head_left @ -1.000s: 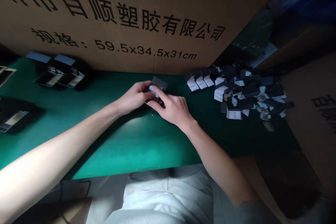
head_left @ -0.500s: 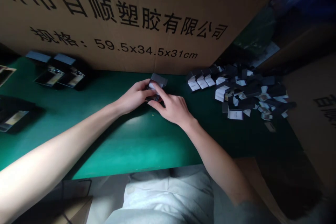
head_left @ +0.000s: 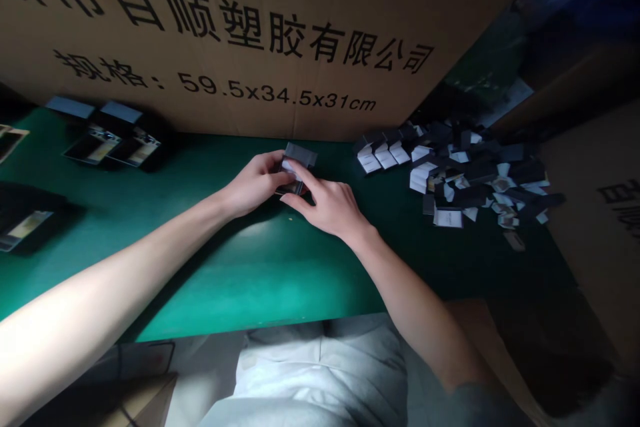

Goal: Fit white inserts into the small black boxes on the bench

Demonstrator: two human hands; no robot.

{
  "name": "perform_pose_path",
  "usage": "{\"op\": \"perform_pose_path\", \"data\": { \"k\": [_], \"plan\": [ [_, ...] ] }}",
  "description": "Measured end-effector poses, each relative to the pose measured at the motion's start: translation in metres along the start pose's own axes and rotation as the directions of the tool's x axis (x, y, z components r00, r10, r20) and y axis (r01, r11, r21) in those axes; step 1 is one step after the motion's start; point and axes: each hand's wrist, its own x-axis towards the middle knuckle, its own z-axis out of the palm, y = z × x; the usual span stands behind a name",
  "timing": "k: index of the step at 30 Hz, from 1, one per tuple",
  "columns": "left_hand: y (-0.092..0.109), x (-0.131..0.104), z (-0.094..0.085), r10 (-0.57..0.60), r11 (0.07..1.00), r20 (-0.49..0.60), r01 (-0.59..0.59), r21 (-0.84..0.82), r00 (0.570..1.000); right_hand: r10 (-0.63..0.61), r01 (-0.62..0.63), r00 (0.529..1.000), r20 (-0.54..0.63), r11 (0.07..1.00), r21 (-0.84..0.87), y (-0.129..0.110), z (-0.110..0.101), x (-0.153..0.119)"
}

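Note:
Near the middle of the green table, a small dark box [head_left: 301, 155] with a raised flap and a pale inside is in my left hand [head_left: 263, 180]. My left fingers and thumb are closed around its left side. My right hand [head_left: 327, 203] reaches in from the right, with the index fingertip on the pale part inside the box. Its thumb is stretched out near the box's lower edge, apart from the index finger, and the other fingers are bent. My fingers partly cover the box, so its contents cannot be made out.
Behind my hands stands a large printed cardboard carton [head_left: 225, 27]. To the right lie several small dark and white boxes [head_left: 465, 173] in a heap, with a short row [head_left: 383, 155] beside it. Larger open black boxes [head_left: 117, 133] stand at the left, another [head_left: 27, 220] nearer me.
The small box has shifted very slightly and its flap leans a little differently. Both hands keep almost the same pose and place.

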Motion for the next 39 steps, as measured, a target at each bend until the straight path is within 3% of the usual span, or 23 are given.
{"op": "perform_pose_path", "data": {
  "k": [23,39],
  "plan": [
    [-0.0009,-0.001,-0.0012,-0.037,0.999,0.005,0.037,0.009,0.999,0.037,-0.037,0.999,-0.014,0.998,0.046,-0.0019,-0.0021,0.0007],
    [0.0054,-0.0003,0.0047,-0.066,0.989,-0.042,0.06,-0.134,0.997,0.042,-0.04,0.998,-0.045,0.999,0.028,0.0002,0.0033,0.0006]
  ]
}}
